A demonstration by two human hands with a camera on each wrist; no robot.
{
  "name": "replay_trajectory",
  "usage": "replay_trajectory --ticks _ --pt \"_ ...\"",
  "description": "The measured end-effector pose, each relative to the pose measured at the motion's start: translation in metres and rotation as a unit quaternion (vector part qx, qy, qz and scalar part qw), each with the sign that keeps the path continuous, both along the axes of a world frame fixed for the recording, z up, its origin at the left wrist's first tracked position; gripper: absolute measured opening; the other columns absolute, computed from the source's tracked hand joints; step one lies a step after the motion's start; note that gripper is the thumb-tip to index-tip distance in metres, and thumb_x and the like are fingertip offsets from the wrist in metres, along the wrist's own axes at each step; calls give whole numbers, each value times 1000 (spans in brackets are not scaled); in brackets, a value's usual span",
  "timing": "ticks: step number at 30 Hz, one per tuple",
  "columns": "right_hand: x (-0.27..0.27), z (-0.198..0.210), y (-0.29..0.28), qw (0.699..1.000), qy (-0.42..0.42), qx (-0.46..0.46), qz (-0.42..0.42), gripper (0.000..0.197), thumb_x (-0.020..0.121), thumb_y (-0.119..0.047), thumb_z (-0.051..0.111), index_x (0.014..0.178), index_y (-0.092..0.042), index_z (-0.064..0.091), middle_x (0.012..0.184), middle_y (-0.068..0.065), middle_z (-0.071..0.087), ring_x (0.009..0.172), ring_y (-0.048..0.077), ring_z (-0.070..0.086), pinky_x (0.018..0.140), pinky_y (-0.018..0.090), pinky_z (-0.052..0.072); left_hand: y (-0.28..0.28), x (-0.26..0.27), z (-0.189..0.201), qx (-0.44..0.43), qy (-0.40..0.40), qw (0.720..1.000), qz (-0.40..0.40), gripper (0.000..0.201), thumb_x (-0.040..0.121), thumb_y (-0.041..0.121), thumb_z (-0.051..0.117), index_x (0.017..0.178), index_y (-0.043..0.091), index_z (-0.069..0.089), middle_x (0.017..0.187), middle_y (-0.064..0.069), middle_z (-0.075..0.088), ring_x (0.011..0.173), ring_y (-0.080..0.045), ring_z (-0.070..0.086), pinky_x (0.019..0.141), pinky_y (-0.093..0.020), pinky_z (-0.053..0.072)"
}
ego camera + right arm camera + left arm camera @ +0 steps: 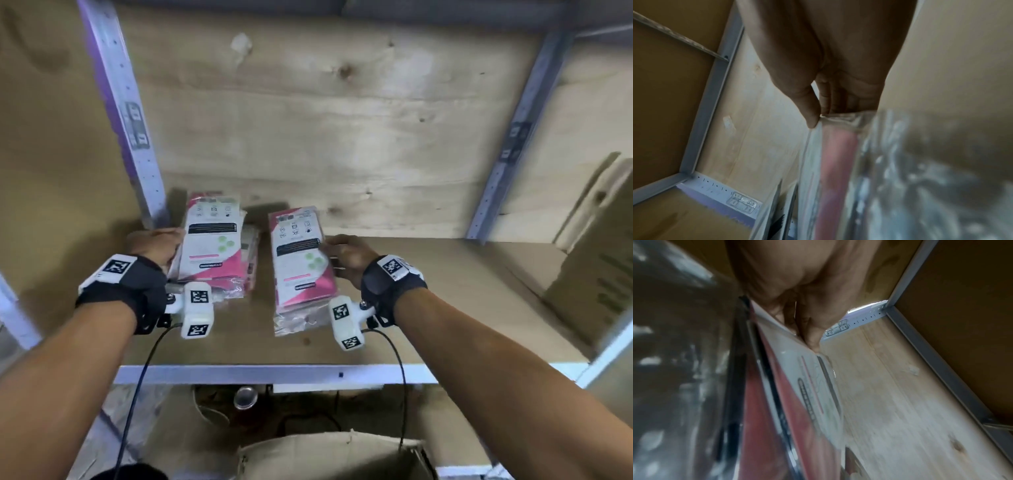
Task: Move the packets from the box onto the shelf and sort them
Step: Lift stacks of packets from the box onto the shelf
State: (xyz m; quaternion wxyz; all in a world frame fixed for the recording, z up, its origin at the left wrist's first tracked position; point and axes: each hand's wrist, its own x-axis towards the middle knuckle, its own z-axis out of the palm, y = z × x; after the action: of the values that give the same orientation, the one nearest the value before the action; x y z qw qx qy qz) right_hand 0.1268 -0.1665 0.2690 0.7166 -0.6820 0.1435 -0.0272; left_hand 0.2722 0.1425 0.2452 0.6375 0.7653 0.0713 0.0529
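Two stacks of pink-and-white packets in clear sleeves lie on the wooden shelf (pixel 428 308). My left hand (pixel 173 241) grips the left stack (pixel 212 250) at its left edge; in the left wrist view its fingers (pixel 809 334) curl onto the top packet (pixel 809 386). The right stack (pixel 301 263) is held at its right edge by my right hand (pixel 327 250). In the right wrist view the thumb (pixel 812 118) and fingers pinch the sleeve edge of the packet (pixel 834 162). The open cardboard box (pixel 329 452) sits below the shelf's front rail.
A plywood back wall (pixel 325 120) closes the shelf, with metal uprights at left (pixel 137 144) and right (pixel 507 161). A cardboard box (pixel 596 267) stands at the shelf's right end. Bare shelf board lies between the right stack and that box.
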Motion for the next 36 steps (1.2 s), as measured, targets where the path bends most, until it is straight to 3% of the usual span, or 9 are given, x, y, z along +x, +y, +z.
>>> replay_trajectory --ticks 3,6,14,17,22,25,29,33,36 --pt "32 -2 17 1000 5 3 8 7 93 -1 62 99 -4 63 106 19 64 88 30 62 84 42 50 10 35 -12 -56 9 998 36 23 87 7 69 106 -4 70 97 -13 71 91 -24 62 88 -40 56" --pt "65 -10 35 1000 19 -16 5 25 92 1 63 115 8 62 119 27 64 107 41 63 101 52 48 24 62 -21 -44 38 998 21 40 88 12 71 123 -8 64 120 -24 65 104 -30 62 103 -54 48" --pt "138 -23 77 998 56 -13 -2 28 88 0 69 113 12 63 119 32 64 104 43 65 97 55 51 61 110 -48 8 58 998 28 40 90 19 70 122 -5 64 124 -24 65 112 -35 64 104 -54 48" --pt "158 -25 82 997 66 -44 -3 28 86 -3 72 108 12 67 111 28 68 97 41 68 93 52 54 63 109 -48 34 37 997 51 33 86 17 72 114 -1 70 90 -6 77 106 -30 66 95 -48 53" --pt "180 -32 84 992 98 -84 10 21 87 -12 73 70 -13 60 59 0 66 54 12 63 44 18 51 56 102 -45 109 6 992 63 26 81 24 73 97 4 76 91 -7 74 70 -14 67 75 -31 54" --pt "184 -39 89 987 91 -132 29 19 84 -21 75 75 -20 58 85 4 66 71 17 64 58 22 58 50 97 -45 134 17 990 35 27 82 20 74 104 3 75 103 -13 74 90 -26 71 92 -41 56" --pt "184 -47 94 984 95 -147 -3 31 73 -31 85 79 -4 70 79 15 74 79 33 72 84 51 59 43 82 -34 200 40 978 -33 50 91 32 70 127 -3 63 131 -17 63 115 -33 63 103 -35 46" --pt "157 -36 96 982 77 -173 13 46 80 -35 79 108 1 70 87 12 67 79 27 62 92 49 56 38 54 -15 277 23 958 -64 62 95 40 62 140 -2 50 145 -19 51 130 -36 52 97 -31 37" --pt "122 -21 88 984 50 -171 24 25 88 -22 72 103 -3 66 86 11 62 76 25 58 82 41 57 27 26 2 306 -24 950 -52 51 96 35 62 131 0 58 135 -20 59 120 -35 57 90 -29 40"
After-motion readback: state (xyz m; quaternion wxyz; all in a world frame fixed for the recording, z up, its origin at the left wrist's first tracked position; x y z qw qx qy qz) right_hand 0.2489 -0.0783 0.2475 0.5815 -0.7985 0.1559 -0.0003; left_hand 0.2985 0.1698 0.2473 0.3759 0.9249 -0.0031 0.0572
